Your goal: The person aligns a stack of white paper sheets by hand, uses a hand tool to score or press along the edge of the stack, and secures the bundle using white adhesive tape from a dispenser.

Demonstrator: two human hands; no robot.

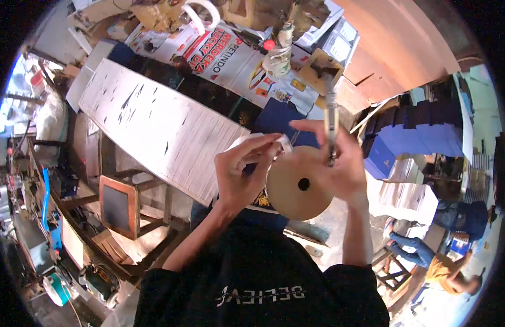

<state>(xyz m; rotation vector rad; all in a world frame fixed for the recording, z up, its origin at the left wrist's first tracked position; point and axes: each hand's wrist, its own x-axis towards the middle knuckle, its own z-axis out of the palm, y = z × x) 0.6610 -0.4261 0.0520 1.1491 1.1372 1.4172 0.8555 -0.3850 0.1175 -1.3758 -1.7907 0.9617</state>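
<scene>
My left hand [239, 171] is in the middle, thumb and fingers pinched on a small white piece [285, 143] of unclear kind. Just right of it, my right hand [345, 169] is curled around a long, slim silver tool [331, 111] that points away from me; blur hides its exact kind. Between and below the hands is a flat round tan disc [301, 204] with a dark hole in its middle, possibly a roll. The right fingers overlap its upper right edge, and I cannot tell whether they touch it. A dark blue book cover [277, 117] lies just beyond the hands.
A long row of pale page blocks [154, 128] stretches to the left. Stacked blue books [416, 136] stand at right, above white paper stacks [407, 199]. A wooden stool [119, 207] is at lower left. Another person [446, 272] sits at lower right.
</scene>
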